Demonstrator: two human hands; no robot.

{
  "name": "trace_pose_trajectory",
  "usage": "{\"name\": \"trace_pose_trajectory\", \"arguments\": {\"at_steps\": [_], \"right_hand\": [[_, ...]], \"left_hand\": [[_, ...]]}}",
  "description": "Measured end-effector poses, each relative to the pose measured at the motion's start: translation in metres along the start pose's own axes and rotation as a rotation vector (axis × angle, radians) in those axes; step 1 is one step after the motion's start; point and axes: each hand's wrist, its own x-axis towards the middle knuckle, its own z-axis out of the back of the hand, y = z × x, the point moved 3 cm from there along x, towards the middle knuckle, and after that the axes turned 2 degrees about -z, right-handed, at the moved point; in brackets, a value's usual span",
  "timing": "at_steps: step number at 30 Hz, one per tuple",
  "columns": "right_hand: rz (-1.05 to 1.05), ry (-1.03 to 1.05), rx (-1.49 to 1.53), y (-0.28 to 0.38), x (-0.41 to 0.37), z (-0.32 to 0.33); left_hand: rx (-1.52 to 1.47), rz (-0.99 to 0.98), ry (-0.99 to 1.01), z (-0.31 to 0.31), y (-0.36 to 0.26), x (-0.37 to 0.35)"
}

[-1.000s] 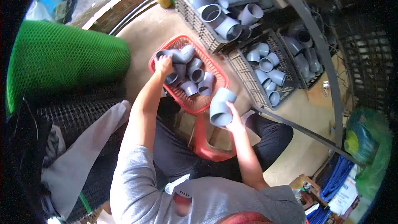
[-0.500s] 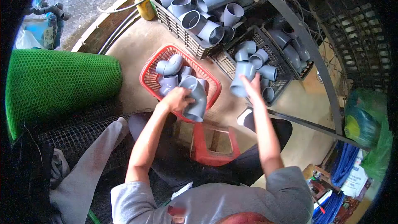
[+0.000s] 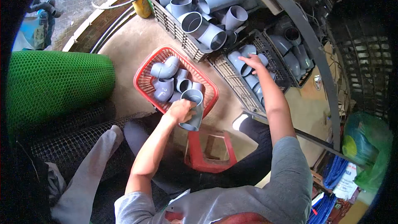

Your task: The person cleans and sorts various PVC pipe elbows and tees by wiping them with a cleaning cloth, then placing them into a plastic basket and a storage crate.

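My left hand (image 3: 181, 110) is closed on a grey pipe elbow (image 3: 193, 115), gripping it by the rim over the near edge of the red basket (image 3: 212, 99). Inside that basket lie several more grey elbows, among them a curved one (image 3: 166, 67) and one with marks on its side (image 3: 163, 90). My right hand (image 3: 253, 63) is over the middle black crate (image 3: 232, 76), its fingers apart, beside a grey pipe fitting (image 3: 237, 61) that lies among others there. Whether the fingertips still touch this fitting is hard to see.
A black crate (image 3: 174, 27) heaped with larger grey fittings stands at the back. Another crate with elbows (image 3: 292, 60) is at the right. A red stool (image 3: 211, 165) sits between my legs, a green mesh roll (image 3: 62, 87) at left. A metal bar (image 3: 313, 37) curves past the right side.
My right hand has moved up and away with the grey fitting, which now lies in the middle crate, and its fingers have spread. The left hand keeps its elbow, turned more upright.
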Motion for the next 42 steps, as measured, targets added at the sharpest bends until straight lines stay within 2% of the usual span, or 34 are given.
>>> {"name": "trace_pose_trajectory", "arguments": {"at_steps": [2,3,6,8,12,14,17,20,22,25,27,29,31,32,34,35,37,38,40,42], "right_hand": [[0.137,-0.171,-0.033,0.001,0.006,-0.005],[0.132,-0.163,-0.038,-0.004,0.007,-0.013],[0.46,-0.265,-0.23,-0.019,0.023,-0.032],[0.469,-0.261,-0.205,-0.016,0.024,-0.035],[0.36,-0.253,-0.325,0.004,0.03,-0.048],[0.266,-0.211,-0.567,0.01,0.051,-0.067],[0.296,-0.252,-0.312,-0.006,0.055,-0.073],[0.288,-0.394,-0.23,-0.028,0.041,-0.068],[0.264,-0.478,-0.177,-0.033,0.039,-0.067],[0.088,-0.626,0.11,-0.065,0.065,-0.057],[0.028,-0.522,0.103,-0.092,0.113,-0.051],[0.037,-0.468,0.104,-0.1,0.144,-0.05],[-0.072,-0.29,0.576,-0.114,0.179,-0.062],[-0.209,-0.14,0.769,-0.125,0.218,-0.077],[-0.227,-0.227,0.832,-0.134,0.259,-0.097],[-0.229,-0.223,0.842,-0.123,0.236,-0.095],[-0.03,-0.463,0.749,-0.087,0.161,-0.076],[-0.001,-0.502,0.606,-0.094,0.188,-0.085],[0.002,-0.339,0.811,-0.118,0.21,-0.076],[0.049,-0.293,0.774,-0.097,0.145,-0.047]], "left_hand": [[-0.004,-0.093,-0.13,0.002,-0.003,0.001],[-0.004,-0.094,-0.159,0.002,-0.003,0.0],[0.029,-0.138,-0.109,0.0,-0.002,0.003],[0.04,-0.106,-0.072,0.002,-0.008,0.001],[0.08,-0.084,0.0,-0.007,-0.005,0.0],[0.035,-0.035,0.027,-0.015,0.0,0.001],[-0.017,-0.091,-0.076,-0.015,0.005,0.001],[0.005,-0.026,0.01,0.002,-0.001,0.003],[-0.002,-0.04,-0.009,0.007,0.0,0.002],[0.001,-0.037,-0.012,0.007,0.001,0.003],[-0.032,0.001,-0.077,0.008,-0.003,-0.001],[-0.035,0.011,-0.047,0.007,0.0,0.0],[-0.038,0.013,-0.02,0.006,-0.001,0.003],[-0.017,0.014,0.0,0.007,-0.002,0.004],[0.018,0.019,0.017,0.009,-0.002,0.006],[-0.004,0.013,0.0,0.008,-0.001,0.007],[-0.045,-0.004,-0.059,0.005,0.003,0.006],[-0.03,-0.008,-0.049,0.003,0.006,0.005],[-0.058,-0.011,-0.142,0.0,0.009,0.003],[-0.042,-0.02,-0.116,0.0,0.008,0.003]]}}
